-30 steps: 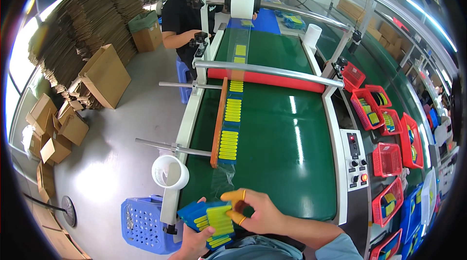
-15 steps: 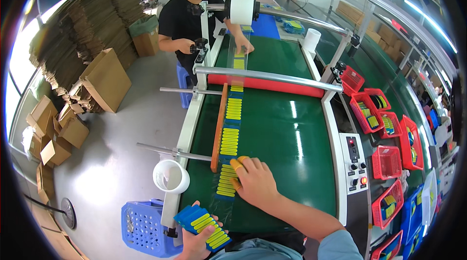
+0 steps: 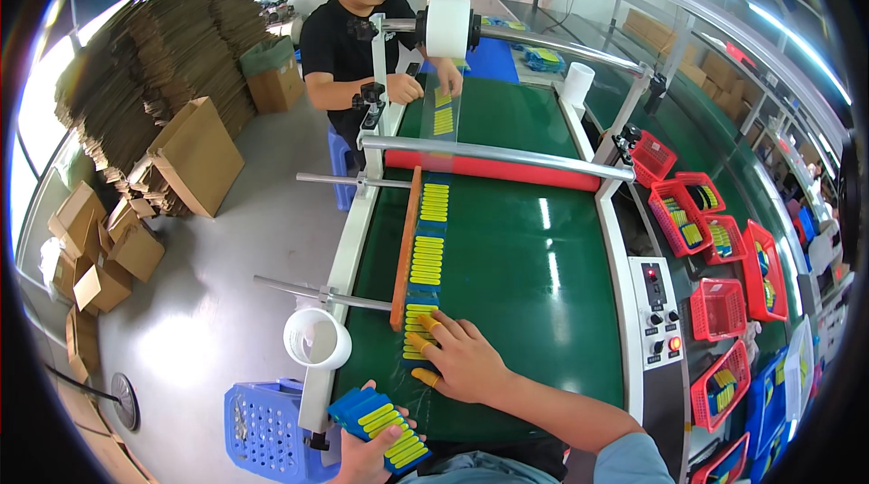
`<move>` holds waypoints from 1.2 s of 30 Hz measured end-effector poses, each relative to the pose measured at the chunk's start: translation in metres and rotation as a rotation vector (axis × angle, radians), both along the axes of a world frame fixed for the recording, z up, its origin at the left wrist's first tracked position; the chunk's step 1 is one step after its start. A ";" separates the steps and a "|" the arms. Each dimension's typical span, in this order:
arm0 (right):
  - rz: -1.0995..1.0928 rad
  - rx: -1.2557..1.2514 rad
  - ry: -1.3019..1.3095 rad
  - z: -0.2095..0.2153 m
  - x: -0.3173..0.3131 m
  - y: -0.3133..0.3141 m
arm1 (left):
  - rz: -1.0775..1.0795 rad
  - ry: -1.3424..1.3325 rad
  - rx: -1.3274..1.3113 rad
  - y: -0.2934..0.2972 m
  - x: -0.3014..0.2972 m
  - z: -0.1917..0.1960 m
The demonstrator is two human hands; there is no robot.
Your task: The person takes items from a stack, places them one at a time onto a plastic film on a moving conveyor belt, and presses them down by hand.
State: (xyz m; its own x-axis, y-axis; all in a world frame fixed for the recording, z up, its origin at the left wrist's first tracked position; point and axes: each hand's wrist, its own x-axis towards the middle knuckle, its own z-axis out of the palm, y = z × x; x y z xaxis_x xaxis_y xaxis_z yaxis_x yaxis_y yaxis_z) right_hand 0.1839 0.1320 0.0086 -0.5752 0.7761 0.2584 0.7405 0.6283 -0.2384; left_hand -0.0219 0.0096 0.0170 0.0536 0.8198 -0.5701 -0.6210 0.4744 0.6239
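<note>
In the head view we see the left grip (image 3: pixel 367 453) pinching a stack of blue-and-yellow cards (image 3: pixel 373 418) by the near end of the green belt (image 3: pixel 516 303). The right grip (image 3: pixel 463 364), fingers spread, touches the nearest blue-and-yellow strip (image 3: pixel 416 311), which lies on that belt beside the orange guide bar (image 3: pixel 406 253).

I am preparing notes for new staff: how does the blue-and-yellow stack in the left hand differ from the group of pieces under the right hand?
The held stack is fanned out and angled in the left hand; the belt group lies flat in a row on the green belt. The left hand clasps the held stack, while the right hand touches the belt group with spread fingers. Both are blue with yellow strips.
</note>
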 end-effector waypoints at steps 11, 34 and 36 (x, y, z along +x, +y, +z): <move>-0.088 0.093 0.039 0.016 0.003 0.006 | -0.112 0.028 0.217 0.000 -0.007 -0.027; -0.243 -0.747 0.877 0.019 0.009 -0.042 | -0.049 -0.149 0.235 -0.003 -0.022 -0.025; -0.178 -0.667 0.902 0.010 0.004 -0.040 | -0.033 -0.155 0.250 -0.003 -0.020 -0.025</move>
